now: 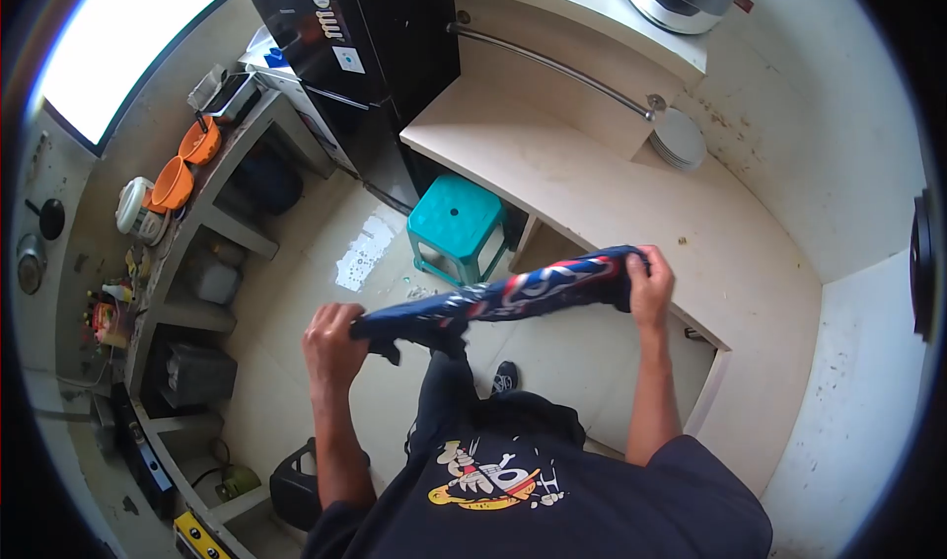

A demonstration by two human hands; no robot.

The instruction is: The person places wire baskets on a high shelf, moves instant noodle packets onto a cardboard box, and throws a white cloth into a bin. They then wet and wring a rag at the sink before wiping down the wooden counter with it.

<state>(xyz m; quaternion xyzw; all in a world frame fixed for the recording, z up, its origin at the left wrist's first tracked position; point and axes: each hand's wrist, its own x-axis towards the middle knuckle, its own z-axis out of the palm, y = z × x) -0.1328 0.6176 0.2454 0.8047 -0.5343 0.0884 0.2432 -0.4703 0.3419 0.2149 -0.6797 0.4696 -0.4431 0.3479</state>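
A dark blue cloth (538,291) with red and white print is stretched between my two hands, bunched lengthwise into a band. My left hand (333,340) grips its left end, where darker folds hang down. The other end is held by my right hand (652,281), slightly higher, with the thumb over the fabric. The cloth hangs in the air in front of my body, above the floor. Whether it is a garment or a plain cloth, I cannot tell.
A green plastic stool (456,222) stands beyond the cloth, near a black fridge (345,56). Along the right runs a beige counter (592,179) with stacked plates (679,140). Orange basins (174,182) line the left counter. A black container (294,490) is on the floor at lower left.
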